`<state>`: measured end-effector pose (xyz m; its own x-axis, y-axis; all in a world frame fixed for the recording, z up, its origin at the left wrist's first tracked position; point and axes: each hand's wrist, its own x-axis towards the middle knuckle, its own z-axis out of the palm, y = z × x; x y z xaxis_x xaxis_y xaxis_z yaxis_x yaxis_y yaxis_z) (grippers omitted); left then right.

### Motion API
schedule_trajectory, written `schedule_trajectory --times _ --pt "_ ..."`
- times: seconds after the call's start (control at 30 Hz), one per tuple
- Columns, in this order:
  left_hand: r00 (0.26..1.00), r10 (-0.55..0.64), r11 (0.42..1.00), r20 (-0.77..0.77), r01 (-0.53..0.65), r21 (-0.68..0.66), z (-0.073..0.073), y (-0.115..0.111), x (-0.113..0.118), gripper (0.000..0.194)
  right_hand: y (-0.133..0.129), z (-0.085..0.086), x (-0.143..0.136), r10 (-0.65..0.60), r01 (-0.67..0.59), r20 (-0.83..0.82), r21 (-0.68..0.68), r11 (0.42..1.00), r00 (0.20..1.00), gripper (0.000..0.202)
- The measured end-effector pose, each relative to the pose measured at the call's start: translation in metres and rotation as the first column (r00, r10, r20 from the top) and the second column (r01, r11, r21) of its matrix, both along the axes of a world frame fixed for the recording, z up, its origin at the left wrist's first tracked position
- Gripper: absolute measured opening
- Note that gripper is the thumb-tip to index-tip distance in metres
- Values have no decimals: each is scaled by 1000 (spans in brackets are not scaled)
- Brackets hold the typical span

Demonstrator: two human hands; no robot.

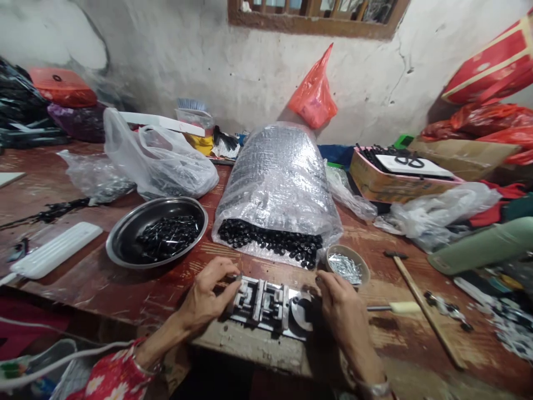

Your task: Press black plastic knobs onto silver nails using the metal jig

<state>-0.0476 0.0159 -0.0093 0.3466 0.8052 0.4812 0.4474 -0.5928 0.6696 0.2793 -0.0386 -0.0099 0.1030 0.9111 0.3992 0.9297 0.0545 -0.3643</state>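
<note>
A metal jig (pixel 287 311) with slots and a round plate at its right end lies at the table's front edge. My left hand (pixel 210 294) is at its left end, thumb and forefinger close together; whatever they hold is too small to name. At the right end is my right hand (pixel 343 308), fingers bent together near a small dark piece. Behind the jig, a clear bag (pixel 283 178) spills small black round parts (pixel 270 239). A bowl of metal pins (pixel 345 268) sits behind my right hand. Black parts with pins fill a steel bowl (pixel 156 233) at the left.
A hammer (pixel 428 311) and a screwdriver (pixel 400 307) lie at the right, by a green bottle (pixel 483 244). A white power strip (pixel 60 250) is at the left. White plastic bags (pixel 162 155) and a cardboard box (pixel 387 186) stand farther back.
</note>
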Motion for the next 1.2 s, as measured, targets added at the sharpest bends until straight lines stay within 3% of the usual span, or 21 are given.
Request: schedule_trajectory --times 0.13,0.23,0.4,0.6,0.77,0.93,1.03,1.2 --pt "964 196 979 -180 -182 93 4 32 -1 13 24 -9 15 -54 83 105 -295 952 993 28" --pt "863 299 953 -406 -293 79 2 55 1 17 29 -14 16 -35 67 98 -350 934 995 27" --pt "803 343 932 -488 -358 65 -8 78 10 17 26 -20 20 -42 49 32 -314 948 999 28" --pt "840 308 947 -446 -315 60 -20 85 15 13 18 -21 14 38 -51 -177 -69 996 983 25" --pt "914 256 966 -315 -257 39 -16 79 10 13 6 -2 -4 212 -184 -319 116 976 924 16" --pt "986 105 993 -130 -111 -34 -3 49 12 11 -4 17 -34 332 -286 -315 182 941 889 12" --pt "998 -51 998 -38 49 -45 5 25 13 14 -6 18 -54 394 -357 -278 177 917 876 16" --pt "980 -175 984 -95 172 -40 12 9 10 20 -3 5 -75 401 -389 -175 99 916 899 21"
